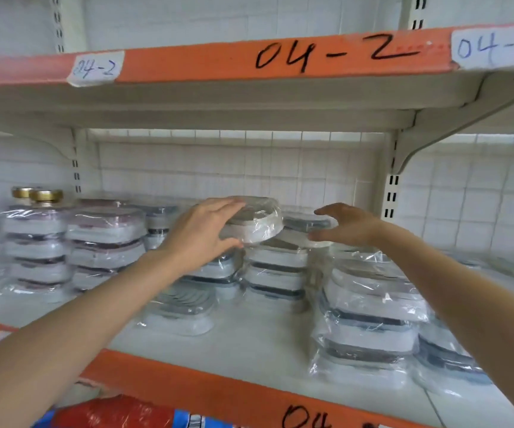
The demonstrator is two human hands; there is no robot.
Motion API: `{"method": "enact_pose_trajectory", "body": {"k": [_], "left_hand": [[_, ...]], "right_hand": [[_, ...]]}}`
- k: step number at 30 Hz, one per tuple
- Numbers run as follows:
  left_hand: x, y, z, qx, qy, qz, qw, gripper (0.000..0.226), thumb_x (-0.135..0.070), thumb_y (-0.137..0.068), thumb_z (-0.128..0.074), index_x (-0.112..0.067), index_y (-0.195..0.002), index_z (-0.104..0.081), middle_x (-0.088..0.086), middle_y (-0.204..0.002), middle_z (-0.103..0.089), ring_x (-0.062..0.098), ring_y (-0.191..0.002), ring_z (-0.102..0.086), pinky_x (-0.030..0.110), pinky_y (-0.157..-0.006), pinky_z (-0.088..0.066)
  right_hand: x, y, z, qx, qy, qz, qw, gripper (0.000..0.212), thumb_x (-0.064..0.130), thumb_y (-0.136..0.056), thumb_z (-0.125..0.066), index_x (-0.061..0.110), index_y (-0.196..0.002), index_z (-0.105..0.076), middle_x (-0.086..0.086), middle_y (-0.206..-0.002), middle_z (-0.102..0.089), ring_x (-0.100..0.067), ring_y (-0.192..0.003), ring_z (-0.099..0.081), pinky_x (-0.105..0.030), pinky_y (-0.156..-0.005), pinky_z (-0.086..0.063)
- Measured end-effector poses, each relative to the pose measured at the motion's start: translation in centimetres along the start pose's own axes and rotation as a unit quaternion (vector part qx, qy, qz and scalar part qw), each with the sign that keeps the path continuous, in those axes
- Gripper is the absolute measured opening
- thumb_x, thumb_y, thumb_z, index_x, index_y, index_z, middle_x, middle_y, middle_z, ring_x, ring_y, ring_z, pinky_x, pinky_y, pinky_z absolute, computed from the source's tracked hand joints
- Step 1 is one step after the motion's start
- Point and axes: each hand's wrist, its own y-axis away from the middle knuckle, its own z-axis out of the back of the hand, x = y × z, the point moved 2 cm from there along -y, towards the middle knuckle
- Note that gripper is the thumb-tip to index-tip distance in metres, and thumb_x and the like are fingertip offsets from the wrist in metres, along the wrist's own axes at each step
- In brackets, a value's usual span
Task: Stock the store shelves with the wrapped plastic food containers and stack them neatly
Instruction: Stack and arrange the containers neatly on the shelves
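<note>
Left hand grips a wrapped container, tilted, atop the middle stack near the shelf's back edge; right hand hovers just beside it, fingers apart, holding nothing; more stacks left and right; two gold-capped bottles at back left.

We record cream metal shelving with orange edge strips marked "04-2", slotted uprights, a wire-grid back panel, and white tiled wall at right.
</note>
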Motion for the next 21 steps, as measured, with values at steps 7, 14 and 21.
{"method": "enact_pose_trajectory", "body": {"k": [7,14,21], "left_hand": [[5.0,7.8,-0.9,0.209,-0.146,0.076,0.964,0.075,-0.044,-0.084,-0.065,-0.023,-0.148,-0.031,-0.004,-0.149,-0.039,0.015,-0.133,-0.039,0.031,-0.107,-0.036],[6.7,10.2,-2.6,0.184,-0.094,0.081,0.975,0.081,-0.051,-0.087,-0.056,-0.018,-0.151,-0.019,-0.002,-0.157,-0.022,0.014,-0.143,-0.021,0.025,-0.115,-0.014],[7.2,8.6,-2.1,0.167,-0.077,0.060,0.981,0.070,-0.056,-0.078,-0.065,-0.023,-0.136,-0.043,-0.009,-0.129,-0.050,0.013,-0.121,-0.043,0.024,-0.095,-0.034]], "right_hand": [[1.2,-1.7,-0.7,0.067,0.040,-0.017,0.997,0.053,0.057,-0.088,-0.053,0.017,-0.117,-0.034,-0.007,-0.114,-0.048,-0.024,-0.095,-0.047,-0.033,-0.080,-0.037],[3.0,-3.4,-1.3,0.031,0.039,-0.047,0.998,0.084,0.056,-0.083,-0.060,0.004,-0.137,-0.022,-0.008,-0.108,-0.048,-0.022,-0.091,-0.050,-0.031,-0.076,-0.039],[6.2,-4.3,0.2,-0.085,0.001,0.020,0.996,0.057,0.049,-0.078,-0.070,0.011,-0.105,-0.036,-0.006,-0.099,-0.051,-0.014,-0.077,-0.049,-0.027,-0.060,-0.038]]}}
